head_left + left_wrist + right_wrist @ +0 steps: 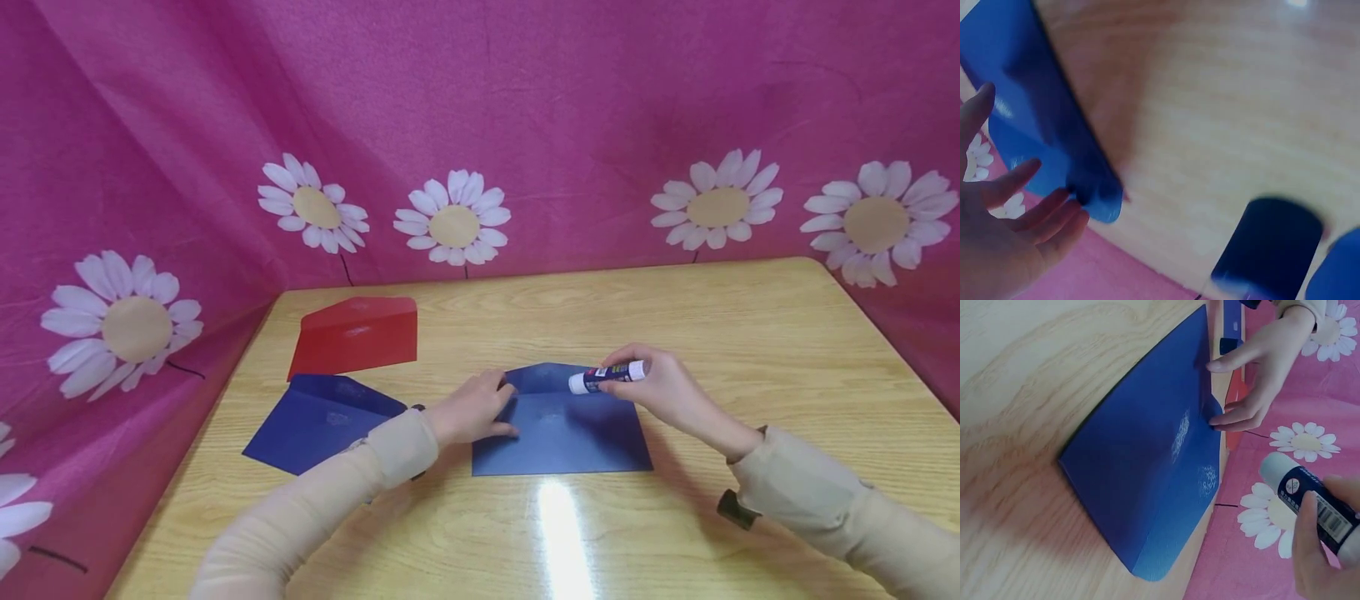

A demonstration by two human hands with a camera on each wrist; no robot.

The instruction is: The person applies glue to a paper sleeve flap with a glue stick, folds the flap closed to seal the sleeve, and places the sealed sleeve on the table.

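A blue envelope (570,442) lies on the table with its flap opened away from me. My left hand (476,408) is at its left edge, fingers loosely bent and thumb apart, with fingertips right at the flap fold. Between thumb and fingers, my right hand (667,387) holds a glue stick (611,377) tilted above the flap's right side. The glue stick (1307,503) has a dark labelled barrel and a white end pointing toward the envelope. Whitish patches mark the flap and body of the envelope (1141,447) in the right wrist view.
To the left lies another blue envelope (315,425), flap opened, partly behind my left sleeve. Behind it is a red envelope (363,337), also with its flap up. A pink curtain with daisies (570,125) borders the wooden table (750,333) at the back and sides.
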